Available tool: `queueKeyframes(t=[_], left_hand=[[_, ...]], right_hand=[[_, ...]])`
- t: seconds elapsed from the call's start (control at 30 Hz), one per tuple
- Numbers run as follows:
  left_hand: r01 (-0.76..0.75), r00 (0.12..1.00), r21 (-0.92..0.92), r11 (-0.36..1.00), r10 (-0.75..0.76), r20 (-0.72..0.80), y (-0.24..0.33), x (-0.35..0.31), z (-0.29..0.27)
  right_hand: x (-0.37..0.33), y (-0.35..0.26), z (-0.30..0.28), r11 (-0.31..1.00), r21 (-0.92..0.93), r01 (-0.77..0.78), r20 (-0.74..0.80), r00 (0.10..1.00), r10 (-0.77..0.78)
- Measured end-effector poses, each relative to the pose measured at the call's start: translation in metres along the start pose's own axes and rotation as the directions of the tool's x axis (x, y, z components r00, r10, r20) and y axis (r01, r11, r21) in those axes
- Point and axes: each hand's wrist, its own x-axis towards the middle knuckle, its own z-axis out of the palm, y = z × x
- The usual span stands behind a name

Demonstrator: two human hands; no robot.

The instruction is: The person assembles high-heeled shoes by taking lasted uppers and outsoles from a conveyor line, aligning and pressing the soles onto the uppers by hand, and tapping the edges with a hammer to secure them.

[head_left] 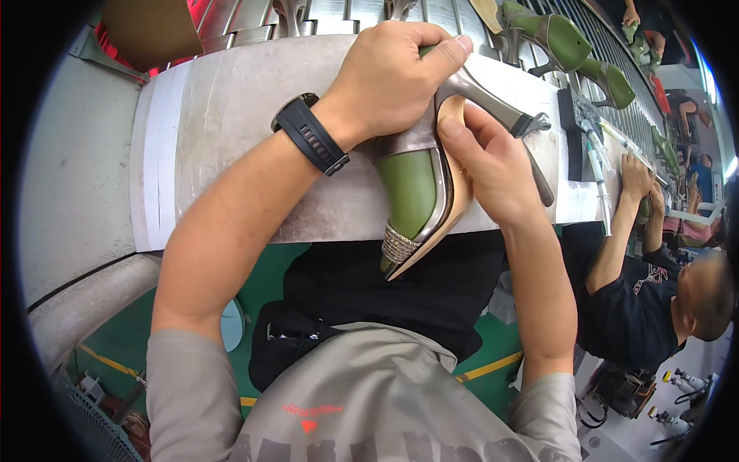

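Observation:
A high-heeled shoe [442, 202] on a green shoe last [408, 192] is between my two hands, toe pointing down toward me. It has a glittering strap [400, 245] across the toe, a tan sole and a grey metallic heel [486, 98] slanting to the right. My left hand [392, 81], below a black wristwatch [311, 132], is closed round the back upper end of the shoe and last. With thumb and fingers my right hand [493, 158] grips the sole's arch beneath the heel. A dark-handled tool [541, 179] lies partly hidden behind the heel and right hand.
The shoe is over a pale worktable [254, 100]. Beyond it runs a metal slatted conveyor [239, 19] with more green-lasted shoes [556, 38]. A dark holder [573, 119] with syringe-like tubes stands right. A co-worker [639, 300] works farther right; a white machine panel [77, 162] borders the left.

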Motion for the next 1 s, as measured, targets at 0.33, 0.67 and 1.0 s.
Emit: queueKeyframes(t=[0.33,0.67,1.0], left_hand=[[0.004,1.000,0.090,0.996,-0.001,-0.030,0.008,-0.001,0.005],[0.026,0.997,0.017,1.000,-0.027,0.075,0.007,0.000,0.004],[-0.011,0.995,0.244,0.970,0.036,-0.096,0.036,-0.073,-0.077]], right_hand=[[-0.019,-0.022,0.005,0.930,-0.299,-0.213,0.007,0.974,0.225],[-0.027,-0.026,-0.007,0.962,-0.142,-0.234,0.085,0.965,0.247],[0.006,-0.052,0.022,0.599,-0.733,0.321,0.206,0.945,-0.255]])
